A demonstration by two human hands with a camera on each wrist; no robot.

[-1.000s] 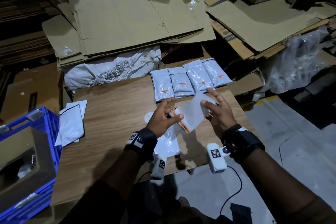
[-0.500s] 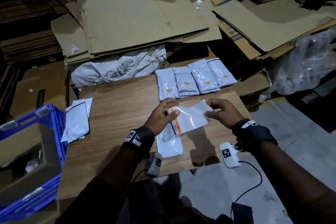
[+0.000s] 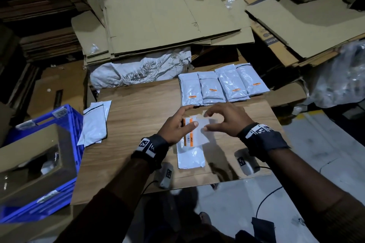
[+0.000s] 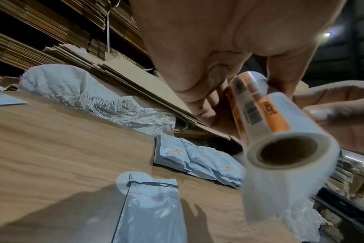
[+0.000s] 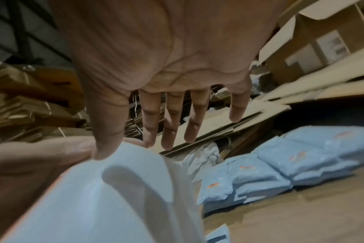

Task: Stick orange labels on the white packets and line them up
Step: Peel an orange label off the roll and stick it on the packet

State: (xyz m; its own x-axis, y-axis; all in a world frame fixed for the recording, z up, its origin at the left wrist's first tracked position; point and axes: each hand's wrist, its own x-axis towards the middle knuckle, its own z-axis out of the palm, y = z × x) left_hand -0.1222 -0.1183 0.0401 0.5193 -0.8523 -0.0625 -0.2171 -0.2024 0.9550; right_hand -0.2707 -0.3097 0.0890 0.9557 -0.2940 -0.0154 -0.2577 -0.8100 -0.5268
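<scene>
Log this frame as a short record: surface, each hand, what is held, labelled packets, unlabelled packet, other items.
surface: wooden board
left hand: grips the label sheet, which is curled into a roll
right hand: thumb touches the sheet's edge, fingers spread and mostly straight
labelled packets: four in a row at the board's far edge, each with an orange label
unlabelled packet: flat on the board below the hands
other: blue crate at left; loose white packets beside it; flattened cardboard behind

Four packets lie side by side on the board's far edge, crate at left.
</scene>
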